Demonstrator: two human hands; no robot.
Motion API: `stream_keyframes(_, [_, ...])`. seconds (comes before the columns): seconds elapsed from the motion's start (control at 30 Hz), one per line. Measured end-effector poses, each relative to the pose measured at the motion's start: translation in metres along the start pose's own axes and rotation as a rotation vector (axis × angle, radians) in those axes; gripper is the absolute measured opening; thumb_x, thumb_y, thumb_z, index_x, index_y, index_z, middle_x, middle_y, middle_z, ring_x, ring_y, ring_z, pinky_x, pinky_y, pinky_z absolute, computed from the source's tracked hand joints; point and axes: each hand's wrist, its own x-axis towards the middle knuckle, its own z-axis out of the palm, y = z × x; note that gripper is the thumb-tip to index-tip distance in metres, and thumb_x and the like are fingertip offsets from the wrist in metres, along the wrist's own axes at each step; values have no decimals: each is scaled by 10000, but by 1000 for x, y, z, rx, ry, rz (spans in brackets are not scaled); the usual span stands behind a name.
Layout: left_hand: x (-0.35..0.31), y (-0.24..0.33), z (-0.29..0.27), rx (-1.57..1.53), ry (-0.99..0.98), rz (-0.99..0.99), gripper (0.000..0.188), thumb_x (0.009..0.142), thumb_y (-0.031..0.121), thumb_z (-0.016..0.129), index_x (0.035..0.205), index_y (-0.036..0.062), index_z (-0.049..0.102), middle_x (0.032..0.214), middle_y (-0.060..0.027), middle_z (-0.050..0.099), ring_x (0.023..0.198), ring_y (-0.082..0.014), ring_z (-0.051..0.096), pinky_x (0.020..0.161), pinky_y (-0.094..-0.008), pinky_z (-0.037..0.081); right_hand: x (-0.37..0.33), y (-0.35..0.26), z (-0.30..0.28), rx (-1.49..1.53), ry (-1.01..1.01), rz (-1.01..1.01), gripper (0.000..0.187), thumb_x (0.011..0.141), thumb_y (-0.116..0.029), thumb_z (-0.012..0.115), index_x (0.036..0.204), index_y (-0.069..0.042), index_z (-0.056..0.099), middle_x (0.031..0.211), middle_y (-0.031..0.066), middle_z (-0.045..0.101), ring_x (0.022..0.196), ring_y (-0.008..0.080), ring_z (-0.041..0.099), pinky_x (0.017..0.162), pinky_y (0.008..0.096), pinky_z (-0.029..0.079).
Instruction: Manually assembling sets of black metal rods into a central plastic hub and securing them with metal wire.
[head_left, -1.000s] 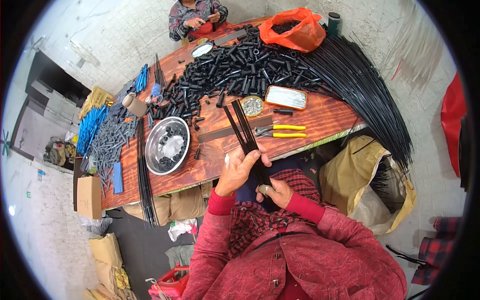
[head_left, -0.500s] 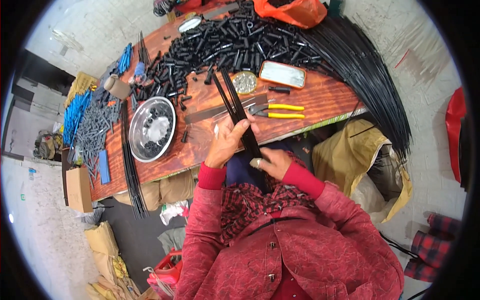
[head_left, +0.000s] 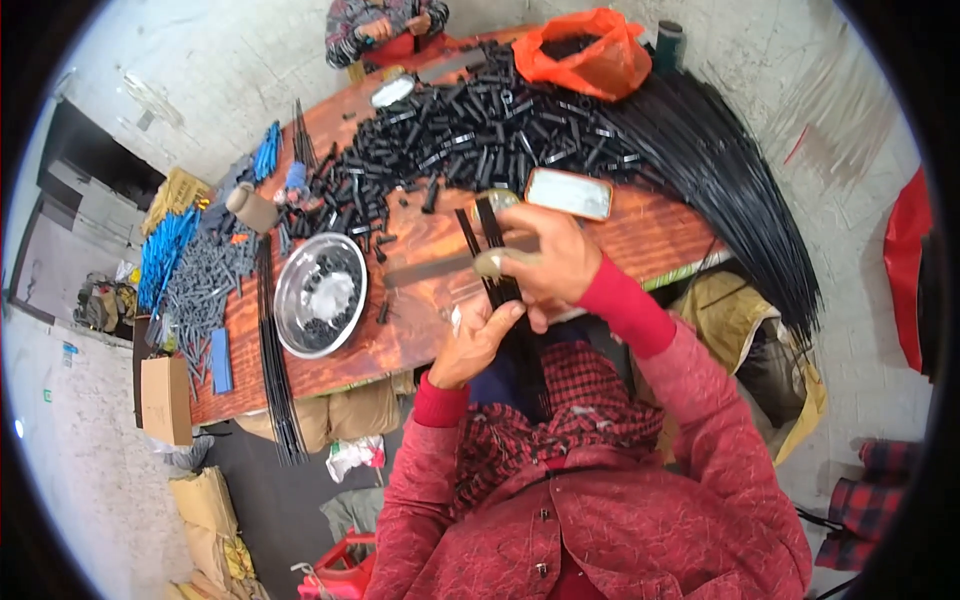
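Note:
My left hand (head_left: 478, 338) is wrapped round a bundle of thin black rods (head_left: 503, 290), which stand upright over the table's near edge with their tops splayed into two groups. Higher up, my right hand (head_left: 548, 252) has its thumb and fingers closed on the upper part of these rods, and a pale cover shows on one fingertip. Behind that hand, a small round dish (head_left: 497, 197) is mostly hidden. To the left stands a clear bowl (head_left: 283, 318) of small black rings with white stuff in the middle.
A heap of short black tubes (head_left: 450, 140) covers the far table (head_left: 420, 340). Long black rods (head_left: 740, 170) fan over the right edge. Around are a rectangular tin (head_left: 568, 193), an orange bag (head_left: 610, 72), grey sticks (head_left: 205, 290) and a yellow sack (head_left: 715, 300). Another person's hands (head_left: 395, 25) show at the far side.
My right hand has moved up from the rods' lower part to their upper part, now covering the yellow-handled pliers' place. The view has tilted up, bringing the other person's hands into sight.

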Motion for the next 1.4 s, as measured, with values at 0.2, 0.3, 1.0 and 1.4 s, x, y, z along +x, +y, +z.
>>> stream_keyframes(0.2, [1, -1, 3, 97, -101, 83, 236, 1018, 153, 472, 1124, -21, 591, 960, -76, 674, 915, -168, 641, 877, -322, 494, 0, 12, 6, 142, -88, 101, 279, 903, -328, 674, 938, -51, 679, 625, 18, 600, 449, 97, 560, 415, 266, 447])
stream_keyframes(0.3, [0, 2, 6, -17, -107, 47, 322, 1033, 225, 463, 1198, -38, 549, 1031, -118, 670, 951, -195, 652, 891, -336, 510, -7, -3, 0, 271, -163, 320, 316, 931, -304, 634, 985, 0, 701, 757, 55, 685, 634, 113, 623, 558, 300, 498])
stream_keyframes(1.0, [-4, -22, -19, -205, 10, -47, 470, 1036, 409, 430, 1262, 5, 512, 1031, -95, 669, 915, -175, 675, 779, -320, 568, -9, 0, -8, 114, -239, 201, 265, 922, -258, 671, 1054, -39, 739, 918, 39, 717, 844, 115, 650, 776, 276, 526])
stream_keyframes(1.4, [-3, -12, -5, 19, 111, -43, 257, 1006, 217, 557, 1164, 20, 604, 1003, -21, 669, 840, -112, 637, 756, -251, 519, -18, -7, -12, 198, -224, 1, 212, 912, -208, 687, 1013, -25, 723, 876, 20, 680, 805, 78, 612, 733, 274, 505])
